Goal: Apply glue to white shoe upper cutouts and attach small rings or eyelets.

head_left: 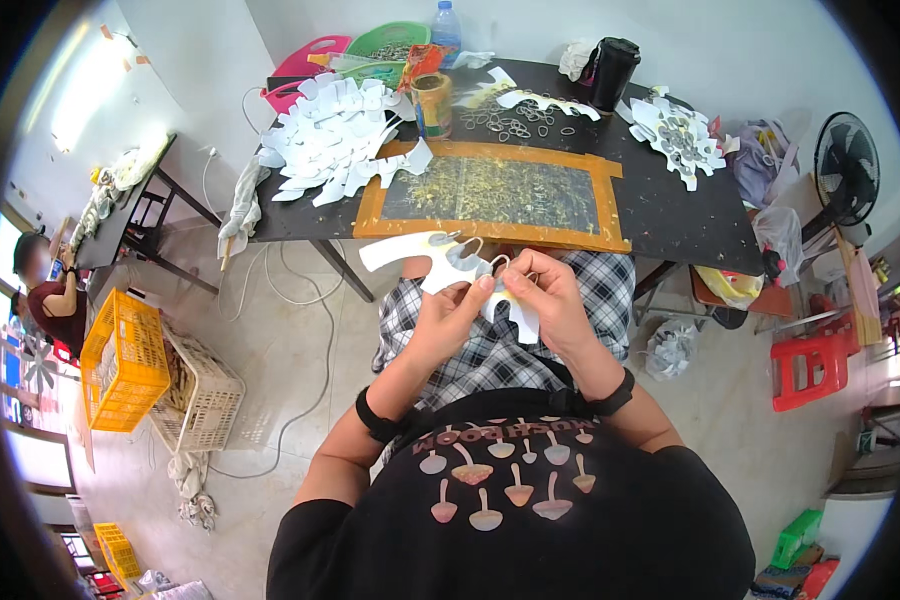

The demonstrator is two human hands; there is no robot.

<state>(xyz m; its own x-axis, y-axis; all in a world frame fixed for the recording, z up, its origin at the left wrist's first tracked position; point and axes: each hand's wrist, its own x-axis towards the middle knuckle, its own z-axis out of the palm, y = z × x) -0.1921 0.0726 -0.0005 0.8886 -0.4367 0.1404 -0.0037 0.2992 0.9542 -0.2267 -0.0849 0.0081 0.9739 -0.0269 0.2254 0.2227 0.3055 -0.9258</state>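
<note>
Over my lap, a white cut-out piece (pixel 407 251) with curved notches along its edge is held up between both hands. My left hand (pixel 448 318) is closed, pinching the piece between thumb and fingers. Thin metal rings (pixel 470 243) sit in the notches near its upper edge. My right hand (pixel 550 298) is closed too, its thumb and forefinger pinching a metal ring (pixel 500 262) at the piece's edge, close to the left thumb tip. The fingertips partly cover this ring. One notched end of the piece hangs below the right fingers.
Before me stands a dark table (pixel 670 190) with a tape-edged board (pixel 500 195). White cut-out pieces (pixel 330 135) are heaped left, loose rings (pixel 510 122) lie behind the board, and more pieces (pixel 678 135) lie right. A fan (pixel 848 165) and red stool (pixel 810 365) stand right, crates (pixel 125 350) left.
</note>
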